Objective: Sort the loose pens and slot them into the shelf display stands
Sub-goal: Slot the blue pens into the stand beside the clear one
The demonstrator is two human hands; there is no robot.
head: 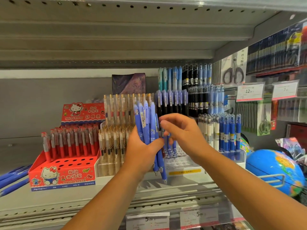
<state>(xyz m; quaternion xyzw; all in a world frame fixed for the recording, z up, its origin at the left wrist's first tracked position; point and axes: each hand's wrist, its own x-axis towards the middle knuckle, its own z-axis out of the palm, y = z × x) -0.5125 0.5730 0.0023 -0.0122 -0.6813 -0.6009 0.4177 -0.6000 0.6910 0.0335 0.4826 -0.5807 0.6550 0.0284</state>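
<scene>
Grey shop shelf (pixel 20 201) is bearing a red HELLO KITTY stand (pixel 63 176) (price tags (pixel 147 219) reading 5.00). Right of it, the left hand (pixel 141 150) is gripping blue pens (pixel 146 120); the right hand (pixel 182 130) is too blurred to tell its grip.

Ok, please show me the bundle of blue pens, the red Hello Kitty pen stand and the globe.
bundle of blue pens (pixel 146 126), head view, on an upper barrel.
red Hello Kitty pen stand (pixel 66 177), head view, on its printed front panel.
globe (pixel 262 165), head view, on its blue left side.
</scene>
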